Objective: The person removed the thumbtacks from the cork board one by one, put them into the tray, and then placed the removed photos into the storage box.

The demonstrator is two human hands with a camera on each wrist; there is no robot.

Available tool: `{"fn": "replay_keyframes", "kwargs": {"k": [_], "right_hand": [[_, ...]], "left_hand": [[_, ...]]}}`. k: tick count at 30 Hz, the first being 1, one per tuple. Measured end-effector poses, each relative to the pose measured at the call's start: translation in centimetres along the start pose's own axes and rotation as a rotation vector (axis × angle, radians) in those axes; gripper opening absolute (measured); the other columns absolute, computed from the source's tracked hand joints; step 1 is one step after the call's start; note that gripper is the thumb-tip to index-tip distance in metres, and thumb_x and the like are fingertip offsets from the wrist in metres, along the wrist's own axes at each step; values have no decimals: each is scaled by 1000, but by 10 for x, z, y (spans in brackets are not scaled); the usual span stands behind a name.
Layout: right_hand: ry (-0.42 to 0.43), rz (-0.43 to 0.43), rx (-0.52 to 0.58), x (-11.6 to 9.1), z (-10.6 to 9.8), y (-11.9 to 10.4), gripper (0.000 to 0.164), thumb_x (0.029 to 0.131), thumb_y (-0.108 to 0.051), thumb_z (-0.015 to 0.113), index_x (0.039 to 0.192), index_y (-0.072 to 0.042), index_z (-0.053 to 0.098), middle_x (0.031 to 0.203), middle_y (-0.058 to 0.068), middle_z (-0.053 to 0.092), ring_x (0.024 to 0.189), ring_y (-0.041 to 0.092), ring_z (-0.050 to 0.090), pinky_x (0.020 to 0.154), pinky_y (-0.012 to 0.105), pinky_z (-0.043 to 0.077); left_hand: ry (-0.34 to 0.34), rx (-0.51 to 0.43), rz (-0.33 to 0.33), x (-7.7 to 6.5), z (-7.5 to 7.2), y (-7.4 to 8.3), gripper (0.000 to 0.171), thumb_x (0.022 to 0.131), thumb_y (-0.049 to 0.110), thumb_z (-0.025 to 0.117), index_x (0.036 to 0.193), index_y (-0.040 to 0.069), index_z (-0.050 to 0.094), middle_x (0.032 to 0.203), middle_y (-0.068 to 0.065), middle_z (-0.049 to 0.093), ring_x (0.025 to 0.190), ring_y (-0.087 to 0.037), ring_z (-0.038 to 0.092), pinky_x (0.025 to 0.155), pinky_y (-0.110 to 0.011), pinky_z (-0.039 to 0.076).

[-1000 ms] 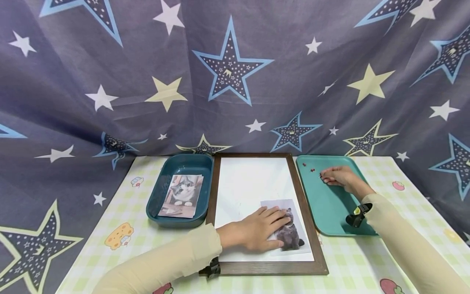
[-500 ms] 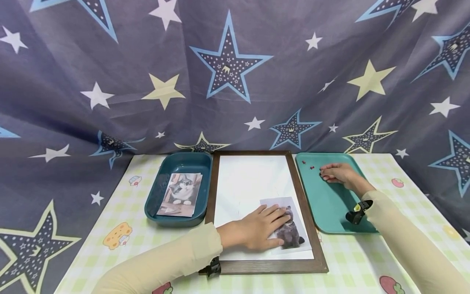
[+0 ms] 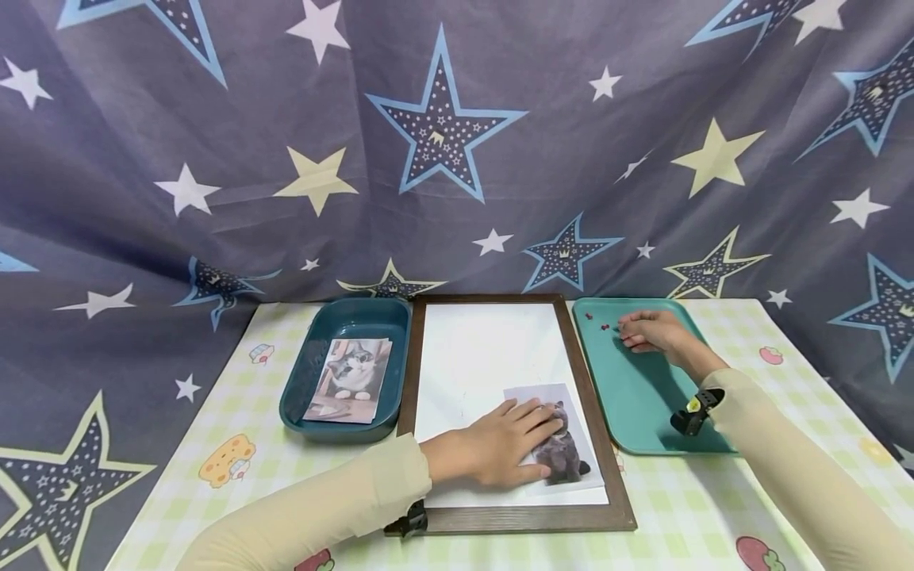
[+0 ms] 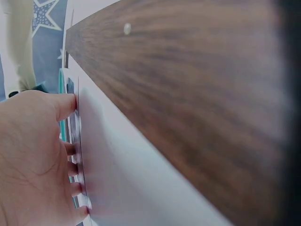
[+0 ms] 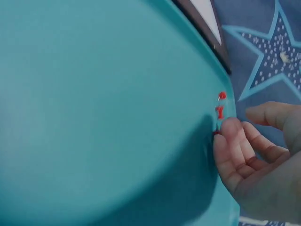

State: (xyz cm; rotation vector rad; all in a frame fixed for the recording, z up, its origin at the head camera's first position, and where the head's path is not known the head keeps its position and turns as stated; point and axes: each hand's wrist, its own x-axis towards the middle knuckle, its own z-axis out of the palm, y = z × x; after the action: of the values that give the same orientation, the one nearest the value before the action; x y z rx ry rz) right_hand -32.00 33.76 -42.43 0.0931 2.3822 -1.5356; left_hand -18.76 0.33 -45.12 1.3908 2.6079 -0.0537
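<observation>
My left hand (image 3: pixel 500 446) lies flat with straight fingers on a photo of a grey cat (image 3: pixel 562 464). That photo is on the lower right of a white board (image 3: pixel 493 349) with a brown wooden frame (image 3: pixel 528 520); the left wrist view shows the hand's underside beside the wooden edge (image 4: pixel 188 80). Over the far part of the green tray (image 3: pixel 635 412), my right hand (image 3: pixel 660 337) has curled fingers. Its fingertips pinch a red push pin (image 5: pixel 216 133), mostly covered by them. Two more red push pins (image 5: pixel 220 112) lie close by on the tray.
Left of the board stands a deep blue-green bin (image 3: pixel 300 396) with a stack of photos, a cat picture (image 3: pixel 353 385) on top. A checked tablecloth (image 3: pixel 685 500) covers the table. A star-patterned curtain (image 3: pixel 400 238) hangs right behind it.
My right fingertips have shifted slightly away from me and closed in on the push pin. My left hand stays in place on the photo. The head view has tilted a little.
</observation>
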Motion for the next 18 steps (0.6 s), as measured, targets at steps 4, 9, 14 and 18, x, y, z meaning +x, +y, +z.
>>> {"fn": "replay_keyframes", "kwargs": {"k": [4, 9, 14, 18], "right_hand": [[-11, -38, 0, -6, 10, -11, 49, 105, -14, 53, 144, 14, 42, 87, -8, 72, 76, 3, 69, 79, 27, 61], [-46, -97, -4, -13, 27, -27, 48, 105, -14, 53, 141, 15, 44, 88, -5, 72, 78, 5, 69, 81, 30, 61], [-65, -127, -59, -21, 45, -42, 48, 105, -17, 53, 142, 14, 47, 101, 8, 73, 90, 13, 71, 87, 36, 60], [-87, -133, -84, -27, 58, -50, 46, 106, -19, 54, 139, 12, 51, 110, 16, 71, 93, 16, 70, 89, 39, 60]], "left_hand": [[0, -6, 2, -1, -1, 0, 71, 107, 57, 33, 165, 20, 18, 172, -3, 18, 159, -24, 17, 128, -44, 21], [2, -12, 2, -2, -2, 1, 70, 107, 57, 34, 165, 20, 19, 171, -3, 19, 159, -23, 18, 128, -44, 22], [4, -6, 5, -2, -2, 0, 70, 106, 57, 34, 165, 20, 20, 171, -3, 20, 159, -23, 18, 128, -44, 22], [3, 10, 5, -1, -3, 0, 70, 107, 58, 33, 165, 20, 20, 171, -3, 20, 159, -23, 19, 128, -43, 23]]}}
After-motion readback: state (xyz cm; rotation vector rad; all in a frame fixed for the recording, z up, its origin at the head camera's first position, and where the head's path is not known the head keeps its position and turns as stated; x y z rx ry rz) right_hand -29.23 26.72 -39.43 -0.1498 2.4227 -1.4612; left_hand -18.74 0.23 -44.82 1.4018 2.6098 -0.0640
